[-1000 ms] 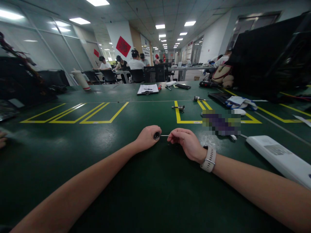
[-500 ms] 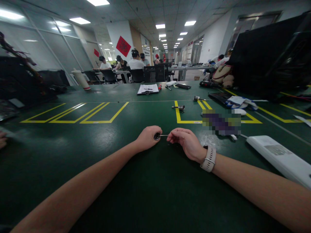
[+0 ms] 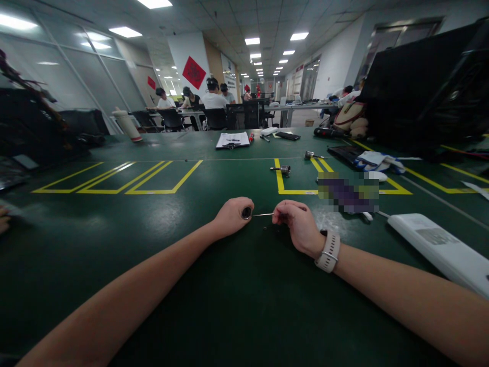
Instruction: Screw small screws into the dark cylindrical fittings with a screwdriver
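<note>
Holding one cylinder [image 3: 246, 213], one rod [image 3: 263, 214], two hands

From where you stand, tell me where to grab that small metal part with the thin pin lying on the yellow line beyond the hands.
Take the metal part by its thick round head, which lies at its right end, probably pinching from above. The head is the widest section; the thin pin pointing left offers little to hold. Both the left hand and the right hand are occupied with a round piece and a thin rod.
</note>
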A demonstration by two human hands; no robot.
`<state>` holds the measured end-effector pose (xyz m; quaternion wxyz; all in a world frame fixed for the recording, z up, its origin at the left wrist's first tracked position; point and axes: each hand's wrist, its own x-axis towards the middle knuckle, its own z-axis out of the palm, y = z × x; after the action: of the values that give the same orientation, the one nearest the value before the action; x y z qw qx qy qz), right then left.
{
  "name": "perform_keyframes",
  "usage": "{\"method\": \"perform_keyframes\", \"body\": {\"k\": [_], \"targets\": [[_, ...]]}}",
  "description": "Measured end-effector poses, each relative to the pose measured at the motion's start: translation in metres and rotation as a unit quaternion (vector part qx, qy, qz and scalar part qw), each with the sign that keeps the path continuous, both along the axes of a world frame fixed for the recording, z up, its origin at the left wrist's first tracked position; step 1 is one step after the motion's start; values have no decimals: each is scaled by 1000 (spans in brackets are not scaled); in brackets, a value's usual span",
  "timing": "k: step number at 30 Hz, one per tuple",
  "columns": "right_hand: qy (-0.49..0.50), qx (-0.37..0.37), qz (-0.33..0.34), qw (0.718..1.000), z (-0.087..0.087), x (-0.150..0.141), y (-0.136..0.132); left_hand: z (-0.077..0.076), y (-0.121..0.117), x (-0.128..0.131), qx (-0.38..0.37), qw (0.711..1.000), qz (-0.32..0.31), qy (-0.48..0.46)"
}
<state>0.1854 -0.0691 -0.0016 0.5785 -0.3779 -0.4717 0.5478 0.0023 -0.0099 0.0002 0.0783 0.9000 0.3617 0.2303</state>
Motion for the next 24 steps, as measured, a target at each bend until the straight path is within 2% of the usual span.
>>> {"method": "perform_keyframes", "body": {"k": [8, 16, 24], "targets": [[4, 9, -20, 1000, -1, 1, 1, -2, 1, -1, 1, 1000, 7, 2], [-15, 6, 45, 999, 5, -2, -5, 0, -1, 0, 7, 1000, -3, 16], [-22, 12, 22, 999, 3, -1, -4, 1, -2, 1, -1, 1000, -5, 20]]}}
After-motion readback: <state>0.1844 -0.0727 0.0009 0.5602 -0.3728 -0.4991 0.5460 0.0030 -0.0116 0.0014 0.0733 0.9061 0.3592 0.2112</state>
